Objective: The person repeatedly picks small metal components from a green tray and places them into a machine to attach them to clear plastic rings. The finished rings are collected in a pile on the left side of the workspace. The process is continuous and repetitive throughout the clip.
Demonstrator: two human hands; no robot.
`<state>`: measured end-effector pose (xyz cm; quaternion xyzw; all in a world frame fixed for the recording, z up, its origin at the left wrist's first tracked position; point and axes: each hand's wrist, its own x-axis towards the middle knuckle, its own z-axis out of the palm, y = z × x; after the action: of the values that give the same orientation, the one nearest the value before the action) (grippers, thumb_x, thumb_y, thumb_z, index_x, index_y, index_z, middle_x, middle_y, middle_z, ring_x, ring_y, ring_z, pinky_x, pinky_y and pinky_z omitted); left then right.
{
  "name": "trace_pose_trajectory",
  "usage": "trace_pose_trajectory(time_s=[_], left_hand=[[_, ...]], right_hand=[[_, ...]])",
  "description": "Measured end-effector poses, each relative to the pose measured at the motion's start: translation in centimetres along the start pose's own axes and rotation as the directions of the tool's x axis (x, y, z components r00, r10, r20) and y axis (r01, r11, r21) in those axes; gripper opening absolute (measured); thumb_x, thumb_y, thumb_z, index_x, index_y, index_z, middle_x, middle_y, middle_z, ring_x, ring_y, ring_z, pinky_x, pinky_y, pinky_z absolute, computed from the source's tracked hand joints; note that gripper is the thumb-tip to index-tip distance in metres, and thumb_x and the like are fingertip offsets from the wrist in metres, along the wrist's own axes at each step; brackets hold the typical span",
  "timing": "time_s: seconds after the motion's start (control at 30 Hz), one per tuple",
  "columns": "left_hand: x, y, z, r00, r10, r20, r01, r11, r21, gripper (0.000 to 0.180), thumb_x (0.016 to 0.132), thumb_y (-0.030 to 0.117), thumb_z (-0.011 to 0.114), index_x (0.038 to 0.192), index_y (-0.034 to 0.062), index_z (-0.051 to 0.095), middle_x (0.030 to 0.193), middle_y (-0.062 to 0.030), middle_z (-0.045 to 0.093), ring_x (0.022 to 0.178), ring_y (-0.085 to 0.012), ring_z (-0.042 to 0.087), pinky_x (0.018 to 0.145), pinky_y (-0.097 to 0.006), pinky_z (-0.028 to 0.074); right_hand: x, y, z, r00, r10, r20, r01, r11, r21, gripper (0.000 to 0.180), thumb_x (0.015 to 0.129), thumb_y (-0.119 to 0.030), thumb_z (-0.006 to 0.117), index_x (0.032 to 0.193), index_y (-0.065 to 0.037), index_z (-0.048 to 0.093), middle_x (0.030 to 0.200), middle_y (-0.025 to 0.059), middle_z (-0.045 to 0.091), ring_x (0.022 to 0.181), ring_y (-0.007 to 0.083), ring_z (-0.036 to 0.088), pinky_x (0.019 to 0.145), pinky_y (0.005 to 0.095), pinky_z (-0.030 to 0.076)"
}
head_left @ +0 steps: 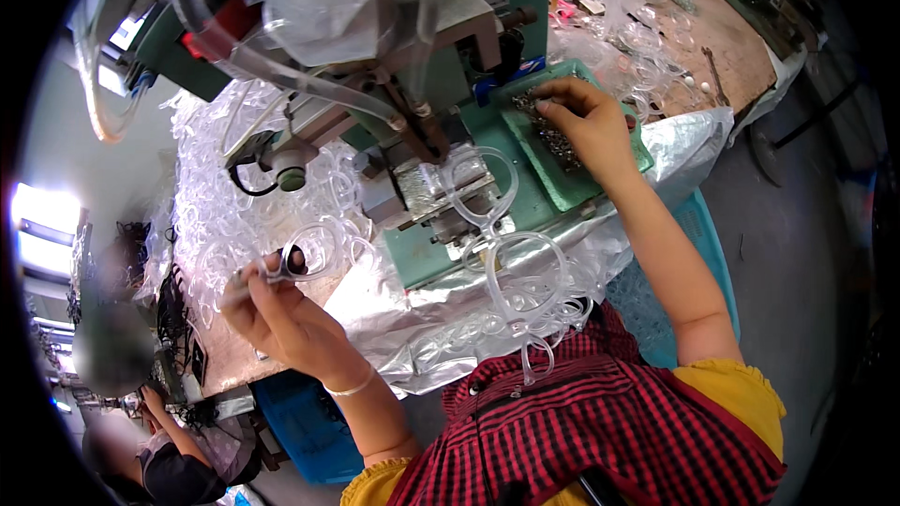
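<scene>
My left hand (291,323) is closed on a clear plastic eyeglass frame (325,274) with a round rim, left of the machine. Its fingertips pinch one side, and the rim juts out to the right. My right hand (595,131) reaches into a green tray (567,199) of small metal parts (560,152). Thumb and forefinger are pinched together there; anything between them is too small to make out. Another clear eyeglass frame (486,221) with two round rims lies at the front of the green machine (427,265), near its metal fixture (455,211).
A large heap of clear plastic frames (253,183) covers the left of the bench. More clear pieces hang over the foil-covered front edge (403,361). Blue baskets (305,426) stand below. A wrench (714,75) lies at far right. Another person works at lower left.
</scene>
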<state>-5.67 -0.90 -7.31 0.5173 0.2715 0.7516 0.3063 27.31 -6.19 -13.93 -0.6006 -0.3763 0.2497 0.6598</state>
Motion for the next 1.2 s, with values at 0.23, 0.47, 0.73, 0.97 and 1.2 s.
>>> trace_pose_trajectory(time_s=[0.23,0.47,0.73,0.97,1.2], left_hand=[[-3.7,7.3,3.8,0.445,-0.015,0.895,0.287,0.949,-0.127,0.006,0.093,0.010,0.063,0.091,0.0038,0.063,0.085,-0.0115,0.069,0.075,-0.0246,0.067,0.069,-0.038,0.056],[-3.5,2.0,3.6,0.812,-0.382,0.442,0.526,0.807,-0.268,0.016,0.092,0.003,0.057,0.106,0.0012,0.051,0.091,-0.0131,0.060,0.079,-0.0231,0.063,0.068,-0.037,0.056],[4.0,2.3,6.0,0.947,0.079,0.313,-0.038,0.990,-0.133,0.022,0.092,0.002,0.064,0.110,0.0009,0.052,0.097,-0.0139,0.066,0.085,-0.0243,0.069,0.070,-0.040,0.060],[2.5,2.9,6.3,0.909,0.156,0.387,-0.119,0.986,-0.119,0.014,0.090,0.004,0.067,0.099,0.0012,0.056,0.092,-0.0128,0.068,0.081,-0.0261,0.069,0.071,-0.041,0.058],[-2.0,2.9,7.4,0.171,0.474,0.864,-0.815,0.561,-0.146,0.025,0.068,0.004,0.077,0.078,0.0087,0.054,0.100,-0.0099,0.073,0.075,-0.0239,0.067,0.057,-0.030,0.054]], right_hand=[[0.1,-1.8,1.5,0.998,0.026,0.049,-0.027,0.999,0.037,0.018,0.087,-0.003,0.068,0.104,0.001,0.070,0.096,0.0052,0.071,0.088,0.0105,0.064,0.081,0.0245,0.050],[-4.2,-7.0,7.6,0.947,-0.310,0.081,0.303,0.949,0.090,0.033,0.080,0.000,0.072,0.112,0.001,0.065,0.105,0.0105,0.069,0.089,0.0142,0.065,0.081,0.0273,0.051],[-5.2,-8.5,9.1,0.985,-0.028,0.173,-0.073,0.832,0.549,0.054,0.082,0.005,0.069,0.132,0.002,0.048,0.116,0.0109,0.066,0.091,0.0087,0.063,0.080,0.0223,0.050],[-7.5,-10.2,8.1,0.985,-0.080,0.154,0.008,0.906,0.424,0.053,0.086,0.002,0.060,0.137,0.003,0.045,0.131,0.0148,0.057,0.115,0.0192,0.061,0.098,0.0322,0.046],[-1.9,-3.5,1.3,0.908,-0.329,-0.259,0.330,0.943,-0.039,0.045,0.087,0.002,0.061,0.131,-0.002,0.054,0.121,0.0125,0.064,0.112,0.0206,0.061,0.100,0.0335,0.045]])
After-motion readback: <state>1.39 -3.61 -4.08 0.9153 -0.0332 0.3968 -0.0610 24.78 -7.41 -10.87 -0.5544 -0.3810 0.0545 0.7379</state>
